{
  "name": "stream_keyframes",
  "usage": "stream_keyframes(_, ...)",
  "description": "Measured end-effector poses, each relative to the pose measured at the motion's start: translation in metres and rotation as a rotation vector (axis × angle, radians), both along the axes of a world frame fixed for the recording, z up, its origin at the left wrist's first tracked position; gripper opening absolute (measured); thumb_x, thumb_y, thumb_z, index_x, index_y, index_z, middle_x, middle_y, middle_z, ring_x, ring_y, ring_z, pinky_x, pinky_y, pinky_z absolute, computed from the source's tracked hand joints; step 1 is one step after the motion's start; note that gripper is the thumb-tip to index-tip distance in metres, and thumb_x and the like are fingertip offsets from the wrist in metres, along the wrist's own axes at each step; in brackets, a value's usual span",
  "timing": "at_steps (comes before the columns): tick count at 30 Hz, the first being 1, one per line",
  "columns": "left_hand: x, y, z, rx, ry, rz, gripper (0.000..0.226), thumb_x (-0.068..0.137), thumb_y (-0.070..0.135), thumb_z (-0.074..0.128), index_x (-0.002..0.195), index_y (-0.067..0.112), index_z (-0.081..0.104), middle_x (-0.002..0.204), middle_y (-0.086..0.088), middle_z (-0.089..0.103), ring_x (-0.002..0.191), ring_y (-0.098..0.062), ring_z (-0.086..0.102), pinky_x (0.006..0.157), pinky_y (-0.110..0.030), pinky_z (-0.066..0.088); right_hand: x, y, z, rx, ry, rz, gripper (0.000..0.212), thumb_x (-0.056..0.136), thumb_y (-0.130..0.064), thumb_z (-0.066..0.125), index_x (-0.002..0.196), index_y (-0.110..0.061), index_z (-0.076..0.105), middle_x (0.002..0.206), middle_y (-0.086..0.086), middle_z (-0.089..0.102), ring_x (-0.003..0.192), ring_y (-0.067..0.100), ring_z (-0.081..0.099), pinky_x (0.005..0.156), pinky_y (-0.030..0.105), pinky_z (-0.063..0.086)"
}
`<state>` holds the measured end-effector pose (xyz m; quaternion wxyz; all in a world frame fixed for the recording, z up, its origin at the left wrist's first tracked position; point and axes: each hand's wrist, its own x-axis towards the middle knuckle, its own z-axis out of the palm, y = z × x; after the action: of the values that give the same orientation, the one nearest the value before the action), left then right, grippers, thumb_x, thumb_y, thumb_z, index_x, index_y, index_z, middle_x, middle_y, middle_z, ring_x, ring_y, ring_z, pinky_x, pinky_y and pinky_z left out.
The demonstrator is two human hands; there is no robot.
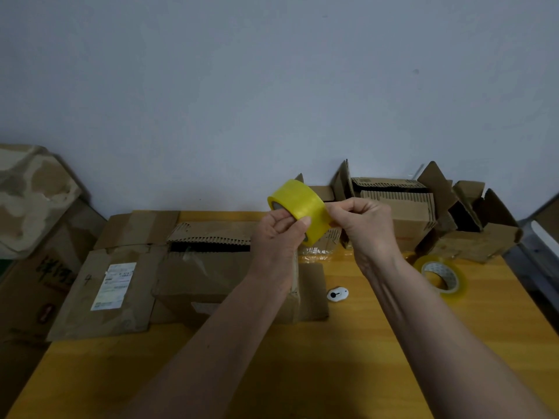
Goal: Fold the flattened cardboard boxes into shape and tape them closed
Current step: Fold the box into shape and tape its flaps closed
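Your left hand grips the glossy yellow tape roll above the creased cardboard box; your right hand pinches its edge.

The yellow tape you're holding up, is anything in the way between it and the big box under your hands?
Nothing visible blocks it. The left hand grips the yellow tape roll and the right hand pinches its edge, in the air above the big cardboard box. Only the person's own left forearm crosses over the box.
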<state>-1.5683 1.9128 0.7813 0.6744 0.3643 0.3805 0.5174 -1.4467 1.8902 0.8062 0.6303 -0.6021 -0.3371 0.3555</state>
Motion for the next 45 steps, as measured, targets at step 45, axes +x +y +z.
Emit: stream_keyframes(45, 0.010, -0.001, 0.006, 0.078, 0.132, 0.179, 0.022, 0.083, 0.006, 0.072, 0.096, 0.019, 0.060, 0.096, -0.003, 0.071, 0.091, -0.014, 0.069, 0.076, -0.025, 0.054, -0.005, 0.000, 0.006, 0.024, -0.638, -0.178, 0.008, 0.081, -0.008, 0.067, 0.075, -0.014, 0.070, 0.070, -0.006, 0.066, 0.068, 0.009, 0.063, 0.066, 0.027, 0.052)
